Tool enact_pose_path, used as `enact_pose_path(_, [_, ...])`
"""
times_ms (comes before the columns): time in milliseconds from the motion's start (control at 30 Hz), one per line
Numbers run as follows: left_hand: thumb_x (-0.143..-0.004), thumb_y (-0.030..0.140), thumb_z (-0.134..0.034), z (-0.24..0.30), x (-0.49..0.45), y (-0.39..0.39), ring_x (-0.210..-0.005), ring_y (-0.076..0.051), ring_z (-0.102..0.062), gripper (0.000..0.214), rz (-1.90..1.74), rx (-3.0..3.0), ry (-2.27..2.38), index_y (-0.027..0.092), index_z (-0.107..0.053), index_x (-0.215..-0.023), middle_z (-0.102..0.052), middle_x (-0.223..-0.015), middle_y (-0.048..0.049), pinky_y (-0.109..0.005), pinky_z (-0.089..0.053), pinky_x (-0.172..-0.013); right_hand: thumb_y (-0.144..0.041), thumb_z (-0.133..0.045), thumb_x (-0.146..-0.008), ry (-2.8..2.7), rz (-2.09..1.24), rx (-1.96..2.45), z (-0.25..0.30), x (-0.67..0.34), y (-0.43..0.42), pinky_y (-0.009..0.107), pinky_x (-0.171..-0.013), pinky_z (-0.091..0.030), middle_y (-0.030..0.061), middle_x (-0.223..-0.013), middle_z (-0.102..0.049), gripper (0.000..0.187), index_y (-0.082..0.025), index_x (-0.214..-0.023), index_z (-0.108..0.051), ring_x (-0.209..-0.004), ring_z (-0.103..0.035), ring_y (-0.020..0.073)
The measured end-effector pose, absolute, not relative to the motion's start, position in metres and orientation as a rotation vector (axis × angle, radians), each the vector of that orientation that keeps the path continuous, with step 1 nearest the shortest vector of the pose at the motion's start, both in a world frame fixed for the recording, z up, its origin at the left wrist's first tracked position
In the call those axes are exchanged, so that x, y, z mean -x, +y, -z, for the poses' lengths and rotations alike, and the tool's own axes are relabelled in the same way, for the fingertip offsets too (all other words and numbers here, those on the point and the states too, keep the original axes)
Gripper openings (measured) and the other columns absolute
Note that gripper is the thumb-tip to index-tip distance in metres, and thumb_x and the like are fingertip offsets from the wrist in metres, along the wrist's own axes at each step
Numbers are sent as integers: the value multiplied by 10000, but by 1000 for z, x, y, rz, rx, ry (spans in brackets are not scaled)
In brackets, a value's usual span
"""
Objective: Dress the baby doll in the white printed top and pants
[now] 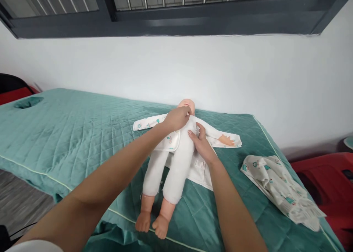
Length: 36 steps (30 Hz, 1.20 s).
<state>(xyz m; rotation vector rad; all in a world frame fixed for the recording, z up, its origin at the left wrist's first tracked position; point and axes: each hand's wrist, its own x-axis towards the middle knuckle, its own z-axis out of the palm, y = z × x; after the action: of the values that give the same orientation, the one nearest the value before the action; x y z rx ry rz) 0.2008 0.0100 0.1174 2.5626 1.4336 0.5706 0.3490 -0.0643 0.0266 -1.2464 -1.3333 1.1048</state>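
Note:
A baby doll (176,167) with a white cloth body lies on its back, head toward the wall and feet toward me. An opened white baby shirt (168,141) with green prints is under and around it; one doll arm is in the right sleeve, its hand showing near the cuff. The other sleeve lies stretched to the left. My left hand (178,119) is at the doll's neck and upper chest, fingers curled; what they pinch is hidden. My right hand (202,143) grips the doll's side, thumb on the torso and fingers around the edge.
Printed baby pants (281,189) lie crumpled at the right of the green quilted bed cover (82,134). A white wall stands behind, below a dark window frame (193,22). Red plastic furniture (328,182) is beside the bed at right. The cover has a hole at far left.

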Motion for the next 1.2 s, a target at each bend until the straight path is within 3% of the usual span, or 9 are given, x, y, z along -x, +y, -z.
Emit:
enact_pose_path(367, [-972, 224, -375, -138, -216, -31, -963, -204, -642, 287, -726, -2683, 1292, 212, -622, -1117, -709, -1128, -42, -321, -458, -752, -591, -605, -878, -1372, -1009, 1314, -42, -344, -71, 478, -1217, -305, 123, -1615, -341, 836, -233, -1547, -253, -1475, -360, 276])
enact_pose_path(500, [-947, 191, -415, -152, -262, -18, -1076, -190, -605, 282, -525, -2725, 1058, 207, -620, -1139, -696, -1167, -41, -306, -464, -839, -495, -588, -907, -1470, -859, 1201, -44, -343, -71, 473, -1209, -315, 104, -1562, -441, 713, -234, -1522, -340, -1443, -411, 283])
enact_pose_path(600, [-892, 212, -552, -148, -295, -13, -1181, -242, -555, 319, -115, -2902, 877, 216, -603, -1206, -647, -1282, -69, -332, -460, -878, -410, -536, -925, -1564, -788, 1128, -42, -343, -71, 479, -1198, -332, 98, -1523, -498, 618, -224, -1501, -407, -1422, -439, 301])
enact_pose_path(733, [-860, 152, -576, -136, -323, -9, -1044, -289, -627, 304, 290, -2955, 881, 184, -640, -1156, -686, -1177, -121, -376, -457, -835, -294, -491, -895, -1692, -662, 1155, -39, -347, -73, 511, -1204, -304, 97, -1515, -507, 579, -227, -1469, -464, -1413, -437, 323])
enact_pose_path(800, [-843, 133, -587, -131, -328, -5, -922, -276, -662, 286, 347, -2921, 913, 180, -659, -1116, -715, -1081, -117, -360, -455, -774, -280, -484, -894, -1714, -680, 1161, -42, -351, -75, 510, -1164, -358, 104, -1483, -540, 563, -215, -1453, -484, -1364, -484, 326])
enact_pose_path(900, [-824, 126, -584, -129, -327, 6, -827, -266, -669, 308, 323, -2913, 949, 192, -655, -1117, -724, -1022, -108, -351, -440, -707, -323, -502, -914, -1696, -888, 1145, -53, -364, -82, 473, -1063, -466, 76, -1356, -644, 477, -215, -1373, -574, -1225, -586, 307])
enact_pose_path(1000, [-803, 139, -574, -128, -322, 18, -787, -265, -661, 347, 234, -2924, 961, 217, -627, -1138, -722, -1002, -94, -351, -426, -665, -323, -534, -908, -1717, -1013, 1104, -63, -382, -87, 455, -1081, -453, 28, -1284, -686, 382, -250, -1260, -660, -1212, -597, 279])
enact_pose_path(1100, [-788, 175, -589, -128, -316, 24, -791, -250, -659, 360, 144, -2904, 975, 249, -603, -1140, -719, -989, -71, -334, -420, -666, -247, -514, -888, -1724, -990, 1106, -63, -402, -87, 441, -1112, -419, 12, -1240, -703, 328, -274, -1148, -712, -1234, -589, 255])
enact_pose_path(1200, [-778, 189, -604, -129, -312, 23, -851, -240, -659, 335, 103, -2902, 991, 248, -602, -1108, -717, -1027, -70, -317, -418, -698, -229, -523, -870, -1736, -829, 1381, -53, -413, -81, 452, -1059, -446, 70, -1139, -715, 254, -237, -1024, -725, -1117, -639, 268])
